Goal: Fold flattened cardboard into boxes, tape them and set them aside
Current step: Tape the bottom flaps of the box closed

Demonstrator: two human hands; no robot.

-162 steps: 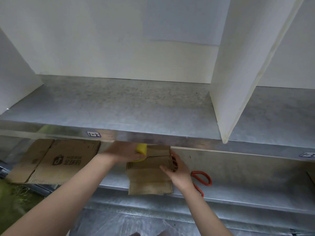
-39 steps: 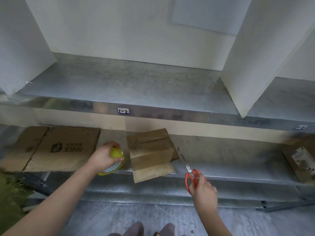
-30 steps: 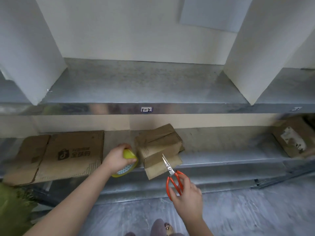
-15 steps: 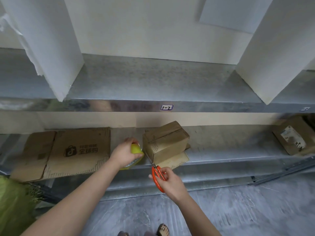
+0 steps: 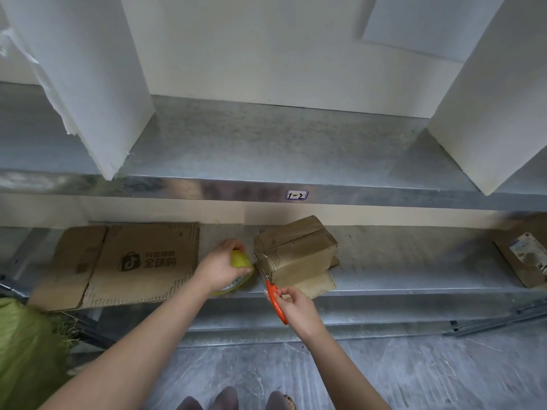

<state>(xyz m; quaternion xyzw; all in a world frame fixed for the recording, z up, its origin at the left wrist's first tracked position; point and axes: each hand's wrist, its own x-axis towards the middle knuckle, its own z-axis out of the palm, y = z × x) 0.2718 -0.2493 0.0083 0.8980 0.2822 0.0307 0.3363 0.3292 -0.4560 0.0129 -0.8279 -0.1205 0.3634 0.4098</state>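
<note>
While both arms reach toward the lower shelf (image 5: 399, 261), left hand (image 5: 220, 269): curled round a yellow tape roll (image 5: 240, 259), just left of the box.
Right hand (image 5: 299, 309): clasps orange-handled scissors (image 5: 273, 294), blades at the box's near left corner.
Folded cardboard box (image 5: 296, 250): on the lower shelf, atop a flat cardboard piece (image 5: 318, 287).
Around: flattened printed cardboard (image 5: 133, 261) lies left; shelf tag (image 5: 297, 195) above.
Unclear: any tape strand; right-edge carton (image 5: 527, 255) is cut off.

bare lower shelf (image 5: 414, 261) rt of box (image 5: 296, 253), flat cardboard (image 5: 130, 261) blocks left
</note>
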